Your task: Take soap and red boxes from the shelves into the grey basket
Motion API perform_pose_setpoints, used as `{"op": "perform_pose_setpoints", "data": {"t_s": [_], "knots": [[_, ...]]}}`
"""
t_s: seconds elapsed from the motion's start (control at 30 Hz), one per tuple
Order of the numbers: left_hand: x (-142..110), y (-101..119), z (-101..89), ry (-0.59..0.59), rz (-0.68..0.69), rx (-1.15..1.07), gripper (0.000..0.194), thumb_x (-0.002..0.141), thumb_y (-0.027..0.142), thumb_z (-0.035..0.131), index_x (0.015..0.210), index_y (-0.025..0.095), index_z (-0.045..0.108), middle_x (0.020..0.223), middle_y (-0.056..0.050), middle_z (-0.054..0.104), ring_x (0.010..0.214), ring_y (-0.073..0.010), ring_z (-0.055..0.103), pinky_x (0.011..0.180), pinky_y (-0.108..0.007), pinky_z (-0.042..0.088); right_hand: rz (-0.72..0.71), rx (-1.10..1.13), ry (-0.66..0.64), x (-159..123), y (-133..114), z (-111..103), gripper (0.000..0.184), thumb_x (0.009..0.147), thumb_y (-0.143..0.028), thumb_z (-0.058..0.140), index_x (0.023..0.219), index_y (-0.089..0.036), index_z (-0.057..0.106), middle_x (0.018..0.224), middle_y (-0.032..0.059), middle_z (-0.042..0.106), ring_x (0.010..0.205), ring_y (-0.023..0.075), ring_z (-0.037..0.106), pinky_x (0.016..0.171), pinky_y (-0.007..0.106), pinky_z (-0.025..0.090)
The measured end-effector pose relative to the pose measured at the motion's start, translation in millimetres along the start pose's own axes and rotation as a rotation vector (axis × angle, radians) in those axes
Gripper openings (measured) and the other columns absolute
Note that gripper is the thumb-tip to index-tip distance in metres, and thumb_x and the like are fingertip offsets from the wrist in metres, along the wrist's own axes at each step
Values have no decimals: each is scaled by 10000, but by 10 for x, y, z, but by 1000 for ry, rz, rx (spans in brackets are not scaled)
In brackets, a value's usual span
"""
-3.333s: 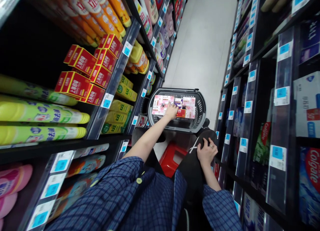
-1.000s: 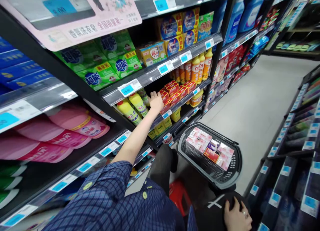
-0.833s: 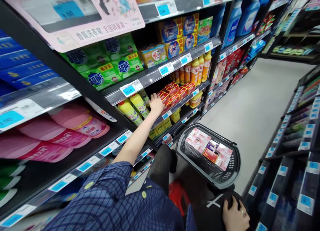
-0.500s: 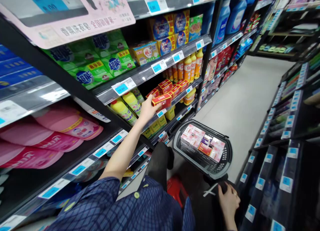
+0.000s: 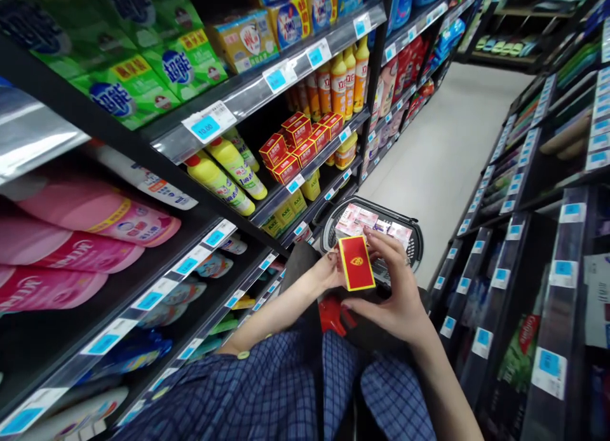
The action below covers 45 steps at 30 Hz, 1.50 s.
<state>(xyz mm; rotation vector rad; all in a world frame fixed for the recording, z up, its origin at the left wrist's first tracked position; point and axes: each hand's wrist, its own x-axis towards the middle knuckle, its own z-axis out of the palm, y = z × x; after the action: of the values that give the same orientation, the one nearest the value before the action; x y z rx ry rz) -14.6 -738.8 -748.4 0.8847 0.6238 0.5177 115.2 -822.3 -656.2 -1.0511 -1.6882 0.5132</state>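
Note:
A red soap box [image 5: 357, 263] with yellow edges and a small yellow emblem is held up in front of my body. My left hand [image 5: 328, 272] grips it by its left side. Around its right side curves my right hand [image 5: 398, 288], thumb and fingers spread apart; whether a fingertip touches the box I cannot tell. Beyond the hands is a dark shopping basket [image 5: 415, 228], partly covered by them. Inside it lie pink-and-white boxes [image 5: 355, 220]. On the shelf to the left, similar red boxes [image 5: 298, 129] are stacked in a small pile.
Yellow bottles [image 5: 233, 168] lie left of the red boxes, with orange bottles [image 5: 338, 82] behind. Green packs [image 5: 138, 88] fill the shelf above. Large pink bottles [image 5: 95, 218] lie at far left. Shelving [image 5: 505, 263] lines the right side, and a pale aisle floor [image 5: 429, 142] runs ahead.
My left hand has drawn the red soap box from the shelf to in front of me. My right hand has risen from beside my knee to the box. The view has shifted.

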Motion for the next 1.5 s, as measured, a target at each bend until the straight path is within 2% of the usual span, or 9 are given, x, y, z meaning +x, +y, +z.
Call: {"op": "perform_pose_setpoints", "data": {"t_s": [0.17, 0.4, 0.57, 0.67, 0.83, 0.97, 1.17, 1.33, 1.5], "knots": [[-214, 25, 163, -176, -60, -437, 595, 783, 563, 642, 1181, 128, 561, 1026, -110, 685, 953, -250, 659, 843, -383, 520, 285, 386, 70, -42, 263, -64, 744, 674, -390, 788, 1336, -319, 456, 1317, 51, 535, 1169, 272, 541, 990, 458, 464], [-284, 211, 189, -371, -221, -385, 672, 878, 642, 417, 1144, 50, 592, 1029, -204, 686, 856, -276, 693, 682, -364, 552, 760, 924, 552, -159, 741, 79, 449, 779, -643, 521, 1017, -270, 595, 1001, 52, 652, 1028, 263, 602, 851, 454, 525], [-240, 172, 90, -383, -174, -293, 560, 838, 573, 554, 1079, 72, 622, 921, -156, 703, 735, -237, 692, 641, -345, 556, 851, 1101, 550, -236, 786, 168, 450, 775, -625, 513, 1030, -261, 585, 1001, 45, 653, 1019, 224, 598, 885, 416, 507], [-248, 122, 31, -336, -177, -219, 607, 801, 619, 576, 1101, 92, 607, 938, -154, 695, 765, -242, 683, 661, -357, 549, 767, 960, 557, -367, 764, 166, 548, 696, -706, 566, 1010, -257, 590, 926, 45, 646, 952, 242, 614, 839, 408, 518], [-368, -94, -55, -213, -183, -114, 694, 568, 488, 838, 1120, 145, 595, 1032, -97, 661, 901, -213, 644, 793, -310, 508, 540, 542, 231, -718, 638, 140, 670, 551, -455, 823, 1127, -264, 539, 1093, 49, 613, 979, 233, 605, 861, 359, 507], [-418, -361, -126, -38, -70, -63, 765, 419, 253, 919, 1088, 189, 554, 1061, -43, 619, 953, -171, 604, 841, -266, 472, 605, 399, 209, -991, 573, 181, 613, 637, -340, 795, 1145, -272, 459, 1162, 60, 587, 1051, 223, 601, 910, 371, 502], [-368, -553, -184, -5, -92, 283, 702, 458, 317, 901, 997, 169, 475, 995, -42, 603, 934, -202, 614, 840, -348, 492, 681, 180, -14, -1162, 717, 82, 599, 711, -340, 746, 1239, -254, 477, 1278, 99, 516, 1161, 255, 545, 969, 439, 483], [-267, -688, -86, 301, 359, 819, 596, 623, 306, 811, 1086, 178, 458, 1159, -105, 530, 1101, -254, 567, 949, -438, 481, 917, 58, 238, -1092, 818, 230, 655, 755, -462, 682, 1299, -203, 425, 1253, 153, 516, 955, 247, 627, 780, 446, 572], [-75, -854, -21, 250, 677, 1026, 553, 795, 293, 666, 1250, 170, 378, 1286, -164, 446, 1219, -271, 501, 995, -464, 479, 833, -185, 255, -946, 957, 409, 874, 627, -455, 783, 1346, -159, 385, 1266, 177, 490, 1144, 322, 536, 942, 523, 489]]}}
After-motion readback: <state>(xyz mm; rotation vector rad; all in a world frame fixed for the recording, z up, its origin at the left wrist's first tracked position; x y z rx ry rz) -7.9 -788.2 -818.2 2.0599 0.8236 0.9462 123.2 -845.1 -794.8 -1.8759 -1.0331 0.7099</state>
